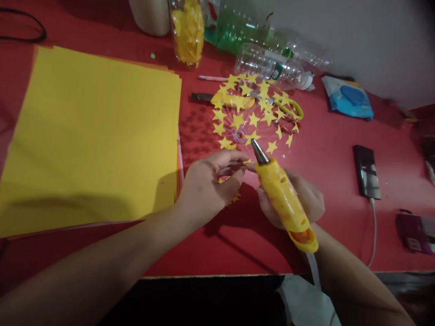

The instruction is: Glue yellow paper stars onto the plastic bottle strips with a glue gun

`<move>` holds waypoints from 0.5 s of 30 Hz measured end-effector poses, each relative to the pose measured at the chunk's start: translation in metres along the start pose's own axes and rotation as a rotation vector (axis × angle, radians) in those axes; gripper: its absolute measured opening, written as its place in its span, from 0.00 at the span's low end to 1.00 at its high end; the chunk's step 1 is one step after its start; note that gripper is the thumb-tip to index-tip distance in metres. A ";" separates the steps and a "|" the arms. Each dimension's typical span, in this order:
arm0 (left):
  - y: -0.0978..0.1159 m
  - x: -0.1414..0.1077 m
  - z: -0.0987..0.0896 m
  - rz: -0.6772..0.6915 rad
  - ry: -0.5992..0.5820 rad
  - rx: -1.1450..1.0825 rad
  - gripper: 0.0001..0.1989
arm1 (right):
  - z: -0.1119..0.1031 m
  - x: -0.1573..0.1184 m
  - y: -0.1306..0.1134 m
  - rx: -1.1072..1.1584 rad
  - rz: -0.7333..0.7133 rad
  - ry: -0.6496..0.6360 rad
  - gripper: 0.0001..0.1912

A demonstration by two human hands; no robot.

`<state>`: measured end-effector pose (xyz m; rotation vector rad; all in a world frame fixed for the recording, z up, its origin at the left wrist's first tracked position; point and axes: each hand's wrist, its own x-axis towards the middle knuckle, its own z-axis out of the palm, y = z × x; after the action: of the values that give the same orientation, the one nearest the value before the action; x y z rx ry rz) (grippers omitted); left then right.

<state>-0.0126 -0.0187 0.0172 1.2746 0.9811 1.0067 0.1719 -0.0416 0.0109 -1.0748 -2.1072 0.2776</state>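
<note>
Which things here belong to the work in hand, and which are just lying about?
Job: glue gun in right hand; yellow stars by left hand; probably yellow sheets, jar of yellow pieces.
Lying about, apparently: phone; blue packet; black cable.

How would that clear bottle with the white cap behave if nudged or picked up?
The clear bottle would probably feel light for its size, since no liquid shows inside. Lying on its side with a rounded body, it may roll if pushed, though the green bottle behind might block it. Its thin-looking wall could dent when squeezed.
</note>
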 end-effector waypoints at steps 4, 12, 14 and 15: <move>0.000 -0.001 0.000 -0.004 0.019 0.001 0.10 | 0.002 -0.003 0.001 -0.022 0.028 -0.018 0.09; -0.007 -0.002 0.002 -0.008 0.072 0.027 0.13 | -0.013 0.001 -0.012 -0.171 0.226 0.012 0.08; -0.008 -0.001 0.002 -0.012 0.094 0.051 0.13 | -0.014 0.000 -0.012 -0.163 0.261 0.074 0.09; -0.008 0.000 0.001 -0.011 0.101 0.065 0.13 | -0.012 0.000 -0.011 -0.140 0.274 0.118 0.08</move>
<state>-0.0109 -0.0197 0.0093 1.2801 1.1047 1.0468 0.1735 -0.0504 0.0249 -1.4307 -1.8959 0.1942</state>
